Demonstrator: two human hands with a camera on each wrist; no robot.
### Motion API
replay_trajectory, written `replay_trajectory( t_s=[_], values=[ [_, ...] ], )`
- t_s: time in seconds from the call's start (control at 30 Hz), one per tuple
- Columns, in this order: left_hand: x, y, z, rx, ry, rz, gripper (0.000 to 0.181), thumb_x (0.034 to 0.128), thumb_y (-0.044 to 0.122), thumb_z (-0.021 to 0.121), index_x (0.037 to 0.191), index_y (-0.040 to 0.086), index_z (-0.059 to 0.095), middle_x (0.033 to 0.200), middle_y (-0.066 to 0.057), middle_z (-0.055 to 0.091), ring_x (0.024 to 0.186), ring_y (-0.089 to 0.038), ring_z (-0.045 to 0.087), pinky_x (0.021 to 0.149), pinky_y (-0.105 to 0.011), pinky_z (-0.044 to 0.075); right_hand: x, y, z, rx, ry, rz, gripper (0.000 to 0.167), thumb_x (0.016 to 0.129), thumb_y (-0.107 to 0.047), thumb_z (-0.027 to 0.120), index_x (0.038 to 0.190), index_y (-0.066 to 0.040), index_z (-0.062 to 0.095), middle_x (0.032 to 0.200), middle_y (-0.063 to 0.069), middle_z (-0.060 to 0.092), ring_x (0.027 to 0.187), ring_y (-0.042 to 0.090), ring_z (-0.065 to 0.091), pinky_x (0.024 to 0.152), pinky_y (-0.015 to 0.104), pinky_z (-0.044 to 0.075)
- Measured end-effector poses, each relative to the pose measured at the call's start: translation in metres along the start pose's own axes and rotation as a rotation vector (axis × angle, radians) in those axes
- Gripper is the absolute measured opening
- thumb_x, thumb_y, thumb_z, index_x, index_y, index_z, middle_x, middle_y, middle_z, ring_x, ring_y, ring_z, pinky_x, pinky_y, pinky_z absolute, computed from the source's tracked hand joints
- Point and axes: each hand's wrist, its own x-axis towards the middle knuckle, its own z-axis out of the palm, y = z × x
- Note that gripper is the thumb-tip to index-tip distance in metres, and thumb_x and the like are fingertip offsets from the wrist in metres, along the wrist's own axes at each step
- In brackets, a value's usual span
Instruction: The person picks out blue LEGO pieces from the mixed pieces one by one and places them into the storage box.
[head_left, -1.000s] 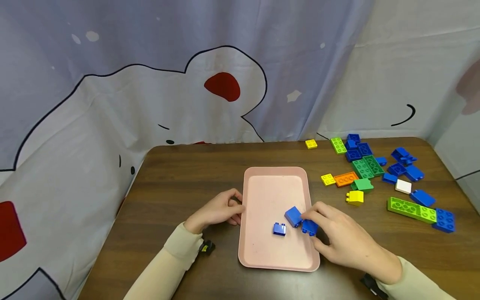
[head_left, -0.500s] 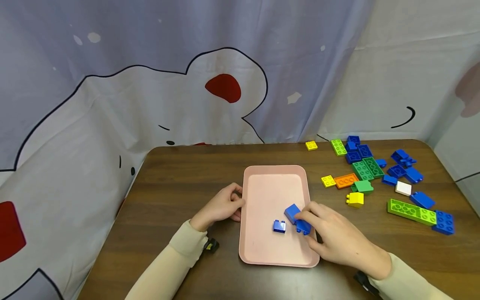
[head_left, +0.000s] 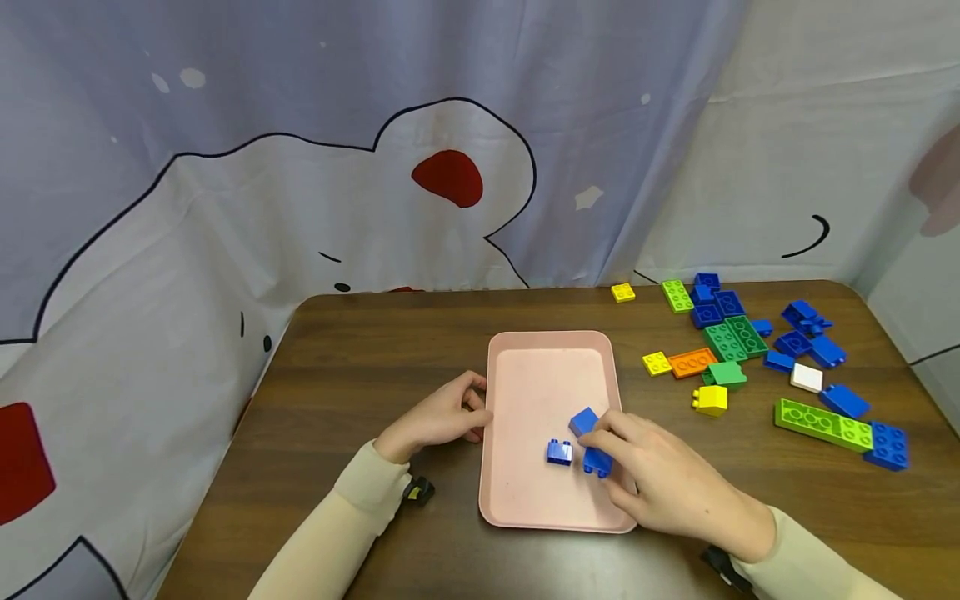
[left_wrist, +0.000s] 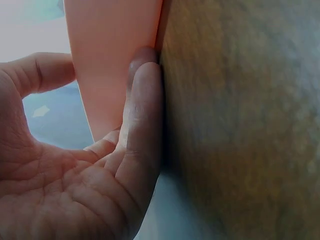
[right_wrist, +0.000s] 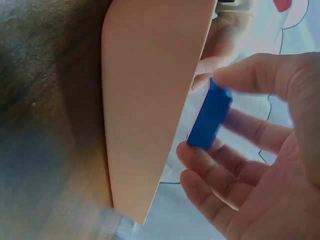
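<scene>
In the head view, the left hand [head_left: 433, 417] has its thumb and fingers at the left rim of the pink tray [head_left: 525, 504], which lies on the table [head_left: 360, 350]. The right hand [head_left: 671, 479] pinches a blue block [head_left: 597, 462], studs toward the wearer, over the right part of the tray, just beside a small studded block [head_left: 558, 453]; another block [head_left: 582, 422] sits partly behind the fingers, and contact between it and the pinched block cannot be confirmed. In the left wrist view, the thumb meets the rim and the fingers lie along the outer wall; this hold should suffice to brace the tray, so light pressure is advisable to avoid tilting it. In the right wrist view, the thumb bears on one end of the pinched block and the fingertips on the other, with the block showing above the rim. This end-to-end grip appears sound; the operator should support the block level and leave finger clearance beside its neighbours. No brand, label or lettering is legible in any view; the mark on the left wristband [head_left: 418, 491] is too small to read.
</scene>
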Motion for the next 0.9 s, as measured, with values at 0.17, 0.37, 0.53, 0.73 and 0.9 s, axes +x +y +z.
replay_trajectory(
  t_s=[0.17,0.37,0.53,0.73,0.9],
  values=[
    [-0.003,-0.005,0.000,0.004,-0.003,0.003,0.056,0.0927,0.012,0.065,0.142,-0.003,0.044,0.095,-0.014,0.066,0.077,-0.020,0.070,0.074,-0.038,0.064,-0.008,0.000,0.000,0.004,-0.071,-0.002,0.087,0.078,-0.052,0.087,0.154,-0.029,0.049,0.151,0.002,0.052,0.133,0.022,0.054,0.103,0.052,0.052],
    [-0.005,-0.007,0.000,-0.009,0.000,0.014,0.057,0.0921,0.011,0.065,0.142,-0.004,0.044,0.096,-0.015,0.065,0.078,-0.021,0.069,0.075,-0.040,0.064,-0.017,0.010,-0.004,-0.024,-0.036,0.029,0.096,0.075,-0.057,0.088,0.156,-0.025,0.047,0.159,0.007,0.046,0.140,0.028,0.050,0.106,0.058,0.048],
    [-0.006,-0.007,0.000,-0.015,-0.001,0.013,0.057,0.0929,0.012,0.066,0.143,-0.004,0.043,0.096,-0.015,0.066,0.078,-0.020,0.069,0.075,-0.040,0.064,-0.026,0.029,-0.014,-0.061,-0.019,0.082,0.095,0.075,-0.054,0.088,0.155,-0.022,0.048,0.158,0.009,0.046,0.138,0.031,0.051,0.106,0.064,0.046],
    [-0.006,-0.005,0.001,-0.012,-0.003,0.002,0.056,0.0943,0.014,0.065,0.145,-0.001,0.044,0.096,-0.014,0.065,0.078,-0.019,0.070,0.074,-0.037,0.064,-0.042,0.053,-0.026,-0.103,0.059,0.110,0.093,0.072,-0.047,0.092,0.150,-0.017,0.052,0.153,0.014,0.050,0.131,0.034,0.054,0.097,0.067,0.048],
    [-0.004,-0.003,0.001,0.000,-0.006,0.012,0.056,0.0944,0.013,0.064,0.145,-0.001,0.043,0.096,-0.014,0.065,0.078,-0.019,0.070,0.075,-0.037,0.064,-0.061,0.077,-0.038,-0.155,0.142,0.158,0.095,0.067,-0.044,0.095,0.148,-0.015,0.055,0.145,0.016,0.056,0.122,0.036,0.058,0.089,0.063,0.050]
  ],
)
